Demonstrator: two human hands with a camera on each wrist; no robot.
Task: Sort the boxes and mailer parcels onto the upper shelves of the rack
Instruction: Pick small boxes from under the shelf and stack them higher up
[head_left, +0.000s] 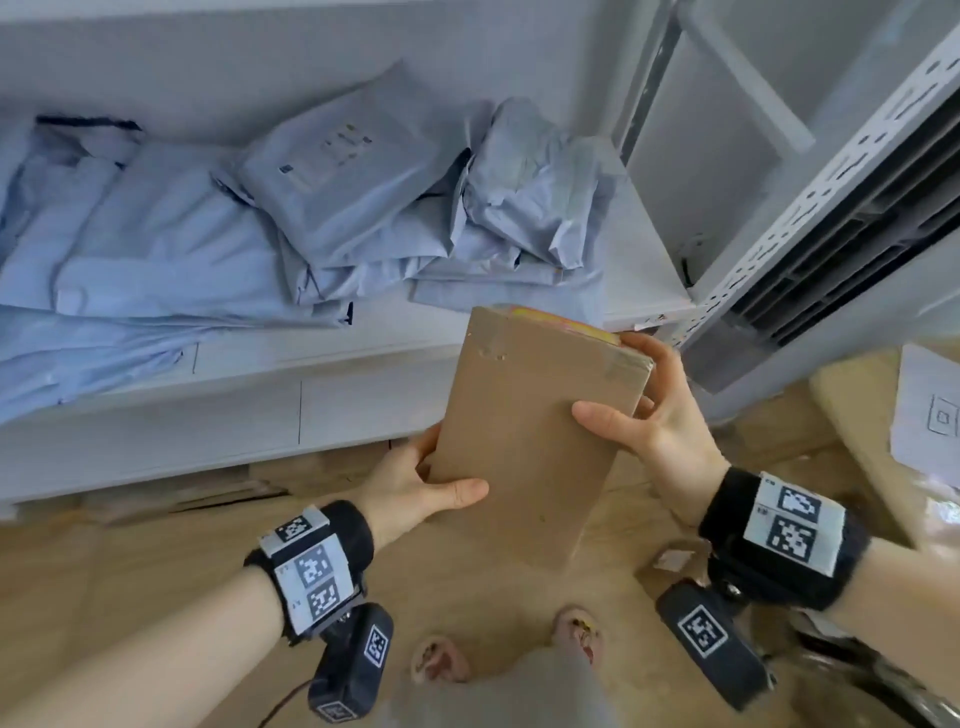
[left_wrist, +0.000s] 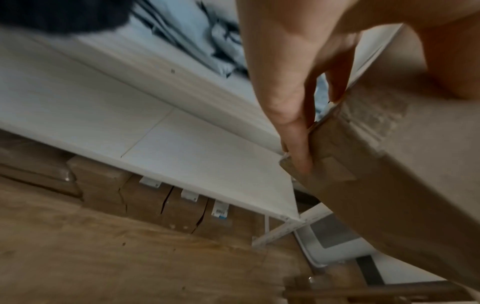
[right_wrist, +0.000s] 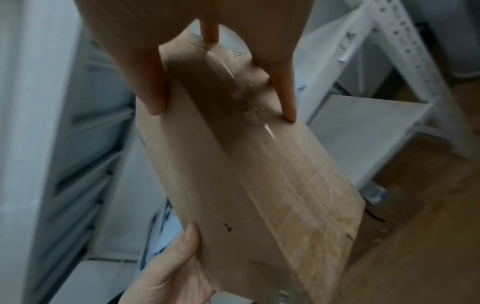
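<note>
Both hands hold one long brown cardboard box (head_left: 535, 431) in the air in front of the white rack shelf (head_left: 363, 338), its far end tilted up toward the shelf edge and its near end hanging low over the wooden floor (head_left: 156, 597).

The left hand (head_left: 415, 483) takes the box's lower left side: the thumb lies flat across the top face and the fingers (left_wrist: 293, 127) curl round the edge underneath, a closed grip on the cardboard.

The right hand (head_left: 654, 415) grips the upper right corner near the taped end, thumb pressed on the top face, the fingers wrapped over the far side; the right wrist view shows them spread along the box's taped seam.

Both forearms reach forward, wrists bent slightly inward toward each other.

On the shelf, just beyond the box, lies a heap of grey-blue mailer parcels (head_left: 337, 197), overlapping one another. More cardboard boxes (left_wrist: 166, 203) sit on the floor under the lowest shelf.
</note>
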